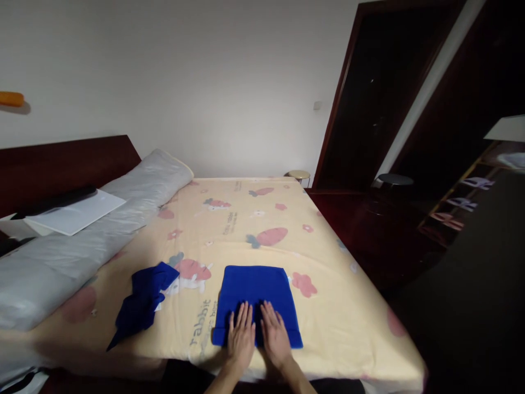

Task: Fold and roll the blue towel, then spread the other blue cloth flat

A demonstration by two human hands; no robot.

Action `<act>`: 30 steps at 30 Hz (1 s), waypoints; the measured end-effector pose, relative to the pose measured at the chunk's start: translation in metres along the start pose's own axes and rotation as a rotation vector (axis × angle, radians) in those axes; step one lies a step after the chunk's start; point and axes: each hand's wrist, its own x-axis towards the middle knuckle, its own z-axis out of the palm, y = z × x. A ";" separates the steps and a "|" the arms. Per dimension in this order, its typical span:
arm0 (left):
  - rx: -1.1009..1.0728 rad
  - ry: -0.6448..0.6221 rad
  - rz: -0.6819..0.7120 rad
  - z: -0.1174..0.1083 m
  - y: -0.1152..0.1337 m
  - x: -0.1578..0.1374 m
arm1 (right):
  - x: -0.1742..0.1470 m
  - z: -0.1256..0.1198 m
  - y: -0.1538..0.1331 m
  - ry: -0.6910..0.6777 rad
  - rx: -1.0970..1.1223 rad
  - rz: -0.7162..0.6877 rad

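Note:
A blue cloth (pixel 256 284) lies spread on the bed, its near edge folded over in a narrow strip. My left hand (pixel 241 336) rests flat on its near part, fingers stretched forward. Beside it, my right hand (pixel 275 335) also lies flat on the cloth, with the fingers pointing away from me. Between the two hands a thin gap of blue shows. To the left is a second blue cloth (pixel 141 298), crumpled in a loose heap, with a small white tag at its right side. Neither hand touches that one.
The bed (pixel 336 317) has a cream sheet printed with carrots and rabbits. A long grey bedding roll (pixel 102 241) runs along the dark headboard (pixel 61 164), with white sheets (pixel 77 210) on top. Stools (pixel 299 175) and a shoe rack (pixel 463 202) stand beyond the bed.

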 end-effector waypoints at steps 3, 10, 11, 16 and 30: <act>-0.013 -0.102 0.056 0.007 0.020 -0.006 | -0.004 0.013 -0.019 -0.054 0.075 -0.108; -0.038 -0.073 0.047 -0.010 0.001 -0.009 | -0.016 0.029 0.015 0.079 0.005 -0.208; -0.039 -0.066 0.029 -0.013 -0.005 -0.009 | -0.018 0.029 0.023 0.094 -0.010 -0.216; -0.021 -0.040 -0.043 -0.025 -0.035 -0.017 | -0.032 0.025 0.060 0.243 -0.046 -0.188; -0.034 0.264 0.166 -0.043 -0.044 -0.032 | -0.038 0.003 0.052 0.254 -0.051 -0.059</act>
